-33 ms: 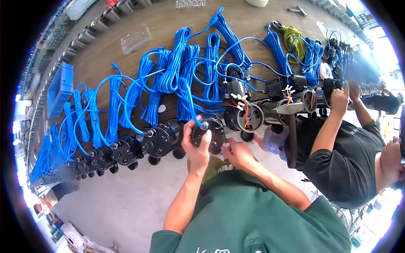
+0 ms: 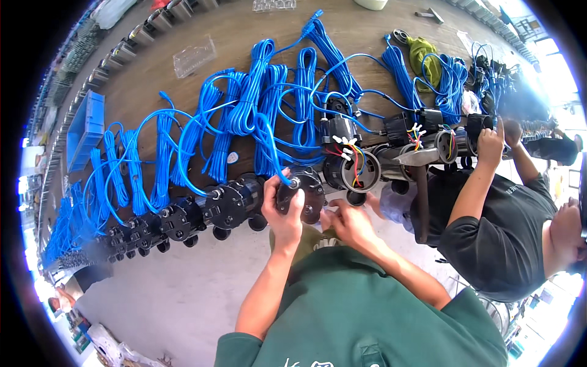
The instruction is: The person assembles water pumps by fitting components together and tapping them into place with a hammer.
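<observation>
My left hand is wrapped round the left side of a round black end cover on a cylindrical housing at the bench's front edge. Its thumb lies on the cover's face, beside the fitting where a blue cable enters. Close to the cover's lower right edge, my right hand has its fingers pinched together; whatever is between them is too small to make out. Just right of the cover stands an open black housing, with red, yellow and blue wires and white connectors showing at its mouth.
Several capped black housings line the bench edge leftward. Bundled blue cables lie behind them on the brown bench. A blue crate stands far left. At right, a co-worker in a black shirt reaches over more housings.
My right hand has shifted slightly, its fingers bending more beside the cover's lower right edge. My left hand keeps its hold.
</observation>
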A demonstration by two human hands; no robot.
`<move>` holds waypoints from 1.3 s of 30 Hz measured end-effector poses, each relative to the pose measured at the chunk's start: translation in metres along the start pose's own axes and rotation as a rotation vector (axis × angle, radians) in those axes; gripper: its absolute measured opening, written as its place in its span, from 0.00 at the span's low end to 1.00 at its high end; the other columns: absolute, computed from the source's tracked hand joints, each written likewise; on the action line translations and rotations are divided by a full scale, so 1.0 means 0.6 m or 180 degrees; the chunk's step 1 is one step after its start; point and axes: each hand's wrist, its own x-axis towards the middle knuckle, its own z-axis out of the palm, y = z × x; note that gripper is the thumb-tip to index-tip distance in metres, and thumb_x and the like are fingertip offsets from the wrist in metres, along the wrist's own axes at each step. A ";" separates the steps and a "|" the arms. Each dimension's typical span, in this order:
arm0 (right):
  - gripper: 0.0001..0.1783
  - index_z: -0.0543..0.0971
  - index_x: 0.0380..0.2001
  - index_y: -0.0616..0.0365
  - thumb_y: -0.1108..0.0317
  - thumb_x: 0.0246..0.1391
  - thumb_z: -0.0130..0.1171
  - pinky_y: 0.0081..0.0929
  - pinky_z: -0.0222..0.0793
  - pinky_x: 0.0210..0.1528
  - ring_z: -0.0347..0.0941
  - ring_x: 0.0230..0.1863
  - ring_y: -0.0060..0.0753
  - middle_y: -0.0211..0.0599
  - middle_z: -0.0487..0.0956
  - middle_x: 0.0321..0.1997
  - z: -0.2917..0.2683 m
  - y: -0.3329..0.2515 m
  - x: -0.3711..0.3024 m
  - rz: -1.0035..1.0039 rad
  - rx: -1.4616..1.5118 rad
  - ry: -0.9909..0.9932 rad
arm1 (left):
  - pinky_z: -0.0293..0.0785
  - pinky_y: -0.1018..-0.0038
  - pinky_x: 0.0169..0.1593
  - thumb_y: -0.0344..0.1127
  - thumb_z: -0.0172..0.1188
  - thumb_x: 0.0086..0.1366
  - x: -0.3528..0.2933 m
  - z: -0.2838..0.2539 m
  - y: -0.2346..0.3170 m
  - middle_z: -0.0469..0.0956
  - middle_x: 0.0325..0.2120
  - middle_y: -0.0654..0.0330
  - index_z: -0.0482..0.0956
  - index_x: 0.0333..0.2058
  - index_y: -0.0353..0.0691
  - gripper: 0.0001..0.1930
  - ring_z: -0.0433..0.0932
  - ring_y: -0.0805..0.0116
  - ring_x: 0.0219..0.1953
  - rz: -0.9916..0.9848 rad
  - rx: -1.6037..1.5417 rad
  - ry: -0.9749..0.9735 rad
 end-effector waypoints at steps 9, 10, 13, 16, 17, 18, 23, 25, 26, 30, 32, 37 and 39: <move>0.14 0.80 0.45 0.61 0.66 0.58 0.66 0.48 0.75 0.41 0.80 0.37 0.54 0.45 0.82 0.35 -0.115 -0.040 -0.056 -0.0228 -0.0518 0.1400 | 0.67 0.68 0.64 0.36 0.63 0.64 0.006 0.005 0.001 0.80 0.53 0.54 0.78 0.57 0.31 0.24 0.76 0.66 0.56 0.0119 0.0144 -0.0034; 0.16 0.79 0.47 0.61 0.68 0.56 0.68 0.47 0.74 0.45 0.79 0.40 0.53 0.44 0.81 0.38 -0.145 -0.040 -0.059 -0.0173 -0.0614 0.1881 | 0.68 0.69 0.64 0.37 0.63 0.64 0.007 0.004 0.002 0.80 0.53 0.54 0.78 0.56 0.31 0.24 0.76 0.66 0.55 0.0128 0.0120 -0.0040; 0.30 0.72 0.58 0.64 0.66 0.54 0.70 0.46 0.68 0.58 0.72 0.55 0.57 0.51 0.77 0.52 -0.206 0.007 -0.063 0.0163 -0.1729 0.2366 | 0.68 0.69 0.62 0.38 0.64 0.63 0.010 0.001 0.006 0.80 0.52 0.55 0.78 0.56 0.31 0.25 0.76 0.67 0.54 0.0090 0.0146 -0.0100; 0.31 0.71 0.59 0.66 0.63 0.56 0.69 0.47 0.70 0.55 0.75 0.53 0.59 0.56 0.79 0.51 -0.222 0.081 -0.054 0.0623 -0.1563 0.2088 | 0.69 0.69 0.62 0.38 0.65 0.62 0.013 -0.001 0.011 0.80 0.52 0.55 0.78 0.56 0.29 0.26 0.77 0.66 0.54 0.0036 0.0227 -0.0188; 0.30 0.72 0.58 0.66 0.62 0.58 0.68 0.47 0.72 0.52 0.78 0.50 0.59 0.57 0.80 0.49 -0.226 0.095 -0.050 0.0786 -0.1369 0.1963 | 0.69 0.68 0.63 0.38 0.65 0.62 0.014 0.000 0.014 0.80 0.52 0.54 0.79 0.56 0.29 0.26 0.77 0.65 0.54 0.0070 0.0254 -0.0202; 0.26 0.75 0.55 0.65 0.61 0.59 0.67 0.46 0.74 0.48 0.81 0.44 0.57 0.55 0.83 0.43 -0.232 0.105 -0.043 0.1131 -0.1022 0.1893 | 0.69 0.68 0.63 0.38 0.65 0.62 0.016 0.001 0.018 0.80 0.52 0.53 0.79 0.55 0.29 0.26 0.77 0.65 0.55 0.0104 0.0282 -0.0216; 0.15 0.79 0.34 0.64 0.61 0.63 0.66 0.32 0.68 0.32 0.72 0.25 0.30 0.36 0.77 0.23 -0.264 0.043 -0.071 0.0941 0.0005 0.1939 | 0.71 0.69 0.61 0.37 0.67 0.60 0.017 -0.010 0.017 0.77 0.52 0.56 0.80 0.56 0.30 0.26 0.78 0.65 0.53 -0.0025 0.0227 -0.0220; 0.12 0.78 0.32 0.62 0.63 0.65 0.64 0.26 0.63 0.28 0.68 0.24 0.22 0.28 0.74 0.22 -0.268 0.007 -0.103 0.0908 0.1105 0.1593 | 0.71 0.69 0.61 0.36 0.67 0.60 0.014 -0.009 0.018 0.77 0.53 0.56 0.80 0.56 0.31 0.27 0.78 0.65 0.54 -0.0049 0.0179 -0.0218; 0.12 0.77 0.31 0.60 0.65 0.66 0.62 0.23 0.61 0.26 0.66 0.23 0.17 0.25 0.72 0.21 -0.263 -0.015 -0.114 0.0903 0.1629 0.1382 | 0.71 0.69 0.61 0.36 0.67 0.60 0.013 -0.009 0.017 0.77 0.53 0.56 0.80 0.56 0.31 0.27 0.78 0.65 0.54 -0.0056 0.0184 -0.0226; 0.10 0.77 0.33 0.61 0.66 0.66 0.60 0.25 0.61 0.29 0.63 0.26 0.17 0.22 0.70 0.23 -0.213 -0.032 -0.114 0.0624 0.1248 0.0680 | 0.70 0.68 0.62 0.36 0.66 0.60 0.016 -0.005 0.022 0.79 0.53 0.54 0.80 0.56 0.29 0.26 0.77 0.65 0.55 -0.0048 0.0203 -0.0250; 0.09 0.75 0.37 0.57 0.64 0.69 0.58 0.18 0.61 0.23 0.65 0.22 0.13 0.20 0.72 0.25 -0.196 -0.066 -0.095 0.0655 0.1225 0.0064 | 0.68 0.67 0.64 0.36 0.64 0.60 0.017 -0.001 0.025 0.80 0.53 0.53 0.80 0.55 0.28 0.25 0.76 0.65 0.56 -0.0038 0.0198 -0.0243; 0.14 0.72 0.34 0.55 0.58 0.71 0.57 0.18 0.59 0.23 0.63 0.22 0.12 0.20 0.69 0.23 -0.173 -0.082 -0.092 0.0999 0.1757 -0.0404 | 0.69 0.68 0.63 0.35 0.65 0.60 0.018 -0.003 0.025 0.79 0.52 0.55 0.80 0.54 0.28 0.24 0.76 0.66 0.55 0.0024 0.0214 -0.0227; 0.13 0.73 0.36 0.57 0.58 0.71 0.55 0.19 0.59 0.24 0.63 0.23 0.12 0.20 0.70 0.23 -0.184 -0.101 -0.094 0.0811 0.1504 -0.0282 | 0.70 0.71 0.60 0.35 0.65 0.61 0.017 -0.001 0.023 0.78 0.51 0.58 0.80 0.54 0.28 0.24 0.76 0.69 0.52 -0.0002 0.0153 -0.0213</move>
